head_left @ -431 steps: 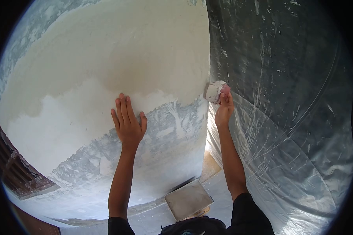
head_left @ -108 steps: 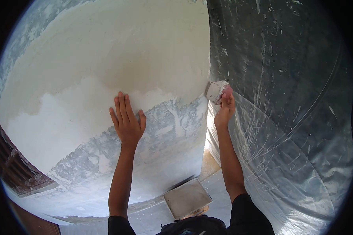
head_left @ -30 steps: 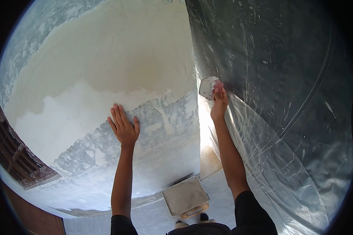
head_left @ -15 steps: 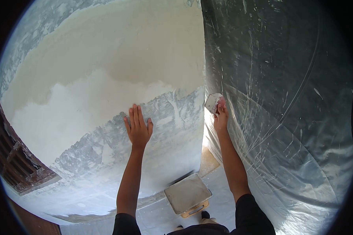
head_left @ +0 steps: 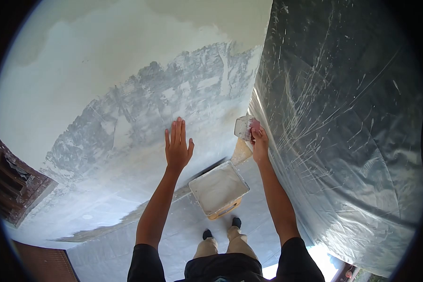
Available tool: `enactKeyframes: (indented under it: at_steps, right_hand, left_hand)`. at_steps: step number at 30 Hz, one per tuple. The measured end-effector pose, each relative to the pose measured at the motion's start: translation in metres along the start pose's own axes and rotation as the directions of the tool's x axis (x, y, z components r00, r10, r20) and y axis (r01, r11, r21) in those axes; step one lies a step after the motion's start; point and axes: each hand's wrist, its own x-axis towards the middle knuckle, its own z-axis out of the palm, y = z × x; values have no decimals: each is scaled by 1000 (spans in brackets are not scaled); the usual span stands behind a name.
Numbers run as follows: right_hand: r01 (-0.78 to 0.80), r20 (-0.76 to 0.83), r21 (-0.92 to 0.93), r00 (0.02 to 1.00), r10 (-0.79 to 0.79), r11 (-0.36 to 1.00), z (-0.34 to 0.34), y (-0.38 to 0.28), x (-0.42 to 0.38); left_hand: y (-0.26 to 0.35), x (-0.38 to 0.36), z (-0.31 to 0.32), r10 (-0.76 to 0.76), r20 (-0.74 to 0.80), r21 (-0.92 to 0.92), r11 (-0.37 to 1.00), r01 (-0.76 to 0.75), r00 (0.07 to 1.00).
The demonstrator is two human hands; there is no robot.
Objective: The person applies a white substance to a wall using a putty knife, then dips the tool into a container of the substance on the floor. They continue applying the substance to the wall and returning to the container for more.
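Note:
My left hand (head_left: 177,148) is held up against the grey-patched part of the wall (head_left: 141,108), fingers stretched out and nothing in them. In my right hand (head_left: 260,143) is a putty scraper (head_left: 244,128) with a broad, smeared blade and a reddish part, gripped near the wall's right-hand edge. Pale wet-looking plaster covers the upper wall, while grey, streaky patches show lower down. Below and between my hands stands a rectangular tray (head_left: 199,200) holding whitish material.
Dark plastic sheeting (head_left: 338,117), spattered white, hangs along the right side. The tray rests on a yellowish stool (head_left: 225,209) in front of my feet (head_left: 236,222). A brown slatted window frame (head_left: 37,199) is at the lower left, above the grey floor covering (head_left: 122,256).
My view has tilted downward, bringing my legs and feet into sight. Both hands are now lower along the wall, the left still spread and the right still holding the putty scraper.

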Motion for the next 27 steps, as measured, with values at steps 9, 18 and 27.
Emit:
enactKeyframes:
  at_steps: [9, 18, 27]
  right_hand:
    - [-211, -11, -239, 977, 215, 948, -49, 120, -55]
    - [-214, 60, -645, 943, 328, 734, -154, 263, -103]
    - [215, 364, -894, 861, 355, 394, -182, 320, -130]
  left_hand:
    - [1, -150, 71, -139, 348, -98, 978, 184, 927]
    - [16, -319, 130, -340, 561, -65, 891, 449, 755]
    - [45, -424, 173, -456, 631, -52, 782, 621, 627]
